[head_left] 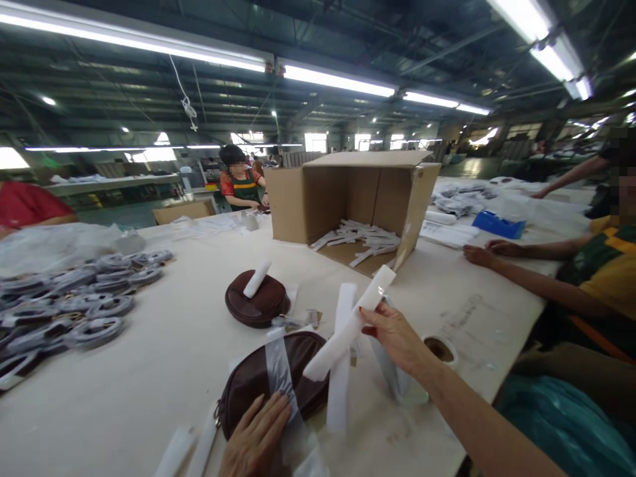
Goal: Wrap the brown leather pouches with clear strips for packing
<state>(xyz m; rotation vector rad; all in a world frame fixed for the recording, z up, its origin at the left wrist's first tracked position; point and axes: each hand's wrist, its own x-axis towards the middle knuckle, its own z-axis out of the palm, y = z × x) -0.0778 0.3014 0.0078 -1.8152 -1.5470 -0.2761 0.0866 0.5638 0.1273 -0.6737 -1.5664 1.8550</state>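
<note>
Brown pouch (258, 381) lies on the surface (163, 344), no writing legible. Left hand (256, 434) presses flat, fingers spread, on it; right hand (392, 334) pinches a white strip (348, 328) above it.

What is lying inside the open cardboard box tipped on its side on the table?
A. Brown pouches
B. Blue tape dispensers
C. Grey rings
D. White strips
D: the cardboard box lies on its side with its open face toward the camera, and a loose pile of white strips rests on its lower wall.
</note>
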